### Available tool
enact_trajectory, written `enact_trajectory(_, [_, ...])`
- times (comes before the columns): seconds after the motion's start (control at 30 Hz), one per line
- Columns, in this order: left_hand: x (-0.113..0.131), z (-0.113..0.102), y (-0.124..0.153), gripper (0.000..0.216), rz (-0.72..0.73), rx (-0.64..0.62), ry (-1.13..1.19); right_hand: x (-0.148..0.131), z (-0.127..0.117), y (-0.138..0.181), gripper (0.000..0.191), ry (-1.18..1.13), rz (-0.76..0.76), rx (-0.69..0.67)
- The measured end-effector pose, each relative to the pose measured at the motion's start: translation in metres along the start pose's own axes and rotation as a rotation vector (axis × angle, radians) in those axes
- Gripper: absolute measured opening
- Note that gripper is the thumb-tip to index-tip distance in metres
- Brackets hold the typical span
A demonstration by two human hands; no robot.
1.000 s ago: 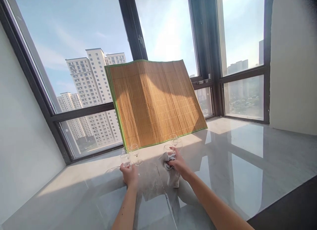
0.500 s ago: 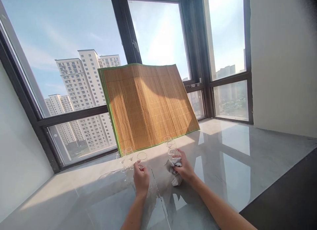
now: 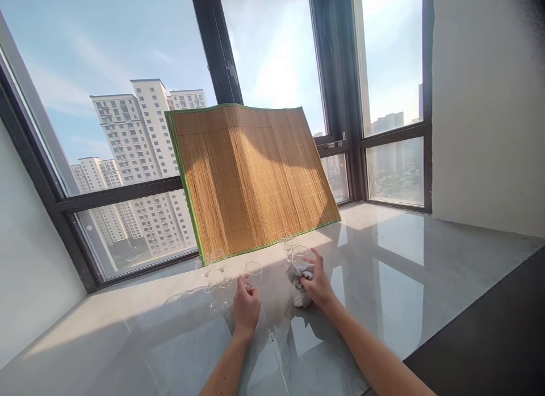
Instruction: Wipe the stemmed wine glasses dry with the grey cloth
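My left hand (image 3: 247,308) is closed around the lower part of a clear stemmed glass (image 3: 254,269), whose round rim rises above the fingers. In my right hand (image 3: 318,282) is a crumpled grey-white cloth (image 3: 302,296), pinched low with the index finger raised. Right behind the cloth shows the rim of another clear glass (image 3: 300,251); I cannot tell whether the hand touches it. Two more glass rims (image 3: 290,244) appear just beyond it, close together. Left of my left hand, two stemmed glasses (image 3: 218,261) stand upright on the shiny grey surface.
A bamboo mat (image 3: 255,180) with green edging leans against the window frame (image 3: 213,44) behind the glasses. The glossy grey ledge (image 3: 149,339) carries bright reflections and a narrow seam between my arms. Plain walls (image 3: 481,112) bound it at both sides.
My left hand has moved slightly to the right with its glass, closer to the cloth. My right hand and the cloth have shifted a little away from me. The view has tilted slightly.
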State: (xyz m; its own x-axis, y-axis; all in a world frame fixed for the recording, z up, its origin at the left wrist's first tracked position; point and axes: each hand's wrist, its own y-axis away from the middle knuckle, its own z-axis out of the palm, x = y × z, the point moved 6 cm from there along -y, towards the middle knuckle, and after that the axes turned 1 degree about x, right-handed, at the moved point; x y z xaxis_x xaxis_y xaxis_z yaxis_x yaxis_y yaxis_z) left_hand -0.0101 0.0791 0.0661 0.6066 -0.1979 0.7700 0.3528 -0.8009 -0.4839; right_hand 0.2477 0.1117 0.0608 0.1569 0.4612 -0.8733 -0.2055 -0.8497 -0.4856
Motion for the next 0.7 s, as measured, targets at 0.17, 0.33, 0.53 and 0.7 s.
enact_trajectory(0.17, [0.003, 0.002, 0.005, 0.031, 0.065, -0.039, 0.045, -0.002, -0.005, 0.003, 0.085, 0.093, -0.037, 0.043])
enact_trajectory(0.33, [0.006, 0.001, 0.006, 0.031, 0.038, -0.041, 0.043, 0.003, -0.006, 0.005, 0.084, 0.164, -0.044, 0.065])
enact_trajectory(0.53, [0.006, 0.005, 0.003, 0.031, 0.044, -0.051, 0.046, 0.008, -0.004, 0.009, 0.074, 0.233, -0.026, 0.087])
enact_trajectory(0.7, [0.003, 0.006, 0.001, 0.031, 0.041, -0.068, 0.08, 0.004, -0.002, 0.011, 0.067, 0.241, -0.043, 0.121])
